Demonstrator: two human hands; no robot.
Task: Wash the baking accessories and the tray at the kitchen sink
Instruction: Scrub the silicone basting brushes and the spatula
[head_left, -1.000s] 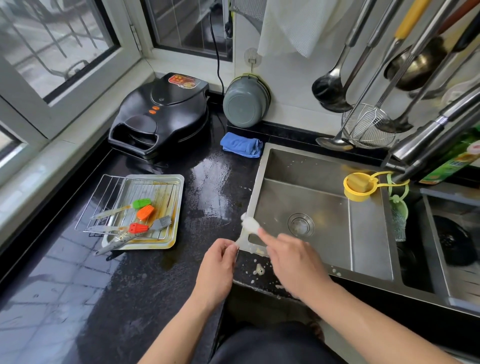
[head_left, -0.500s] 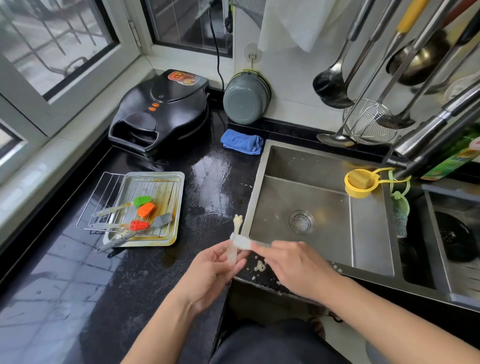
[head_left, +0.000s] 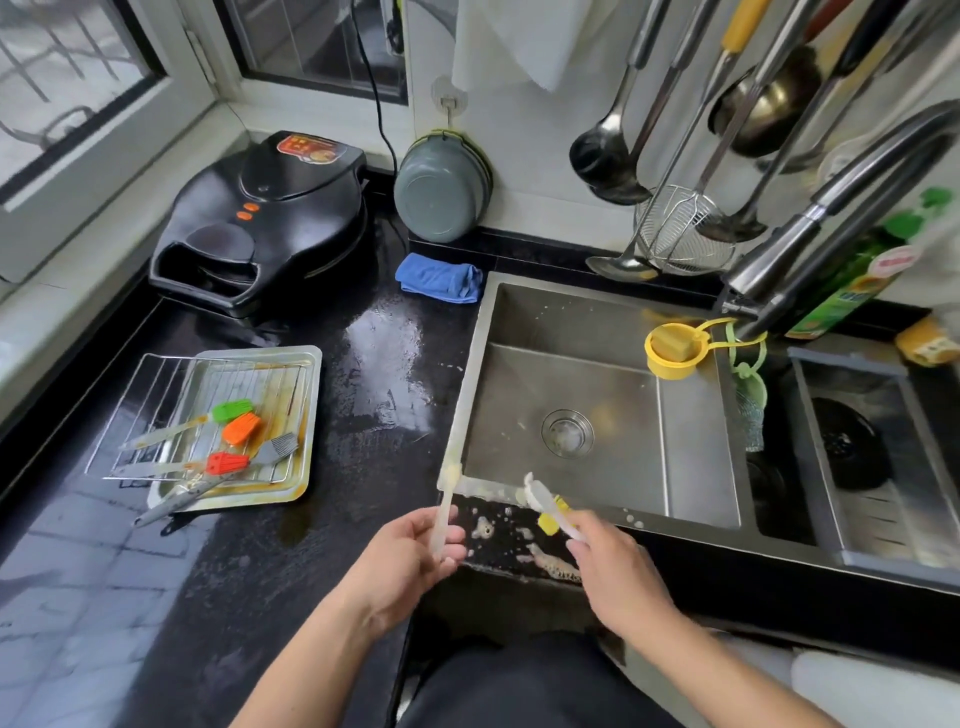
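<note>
My left hand (head_left: 415, 551) grips a clear, soapy brush handle (head_left: 445, 506) that points up over the counter's front edge. My right hand (head_left: 613, 571) pinches a white-and-yellow brush (head_left: 545, 506) near the front left corner of the steel sink (head_left: 701, 467). A metal baking tray (head_left: 306, 415) lies on the black counter to the left, with a wire rack (head_left: 130, 415) on it. On the rack rest a green brush (head_left: 231, 410), an orange brush (head_left: 241, 428), a red brush (head_left: 226, 462) and a grey brush (head_left: 280, 449).
A black electric griddle (head_left: 265, 223) sits at the back left, a blue cloth (head_left: 439, 278) and grey bowl (head_left: 441, 192) behind the sink. Ladles and a strainer (head_left: 680, 228) hang on the wall. The faucet (head_left: 831, 208) arches over a yellow sponge holder (head_left: 672, 351). Foam spots (head_left: 485, 530) dot the counter edge.
The two parts have come apart: my left hand carried the clear handle leftwards, and my right hand drew the white-and-yellow piece to the right.
</note>
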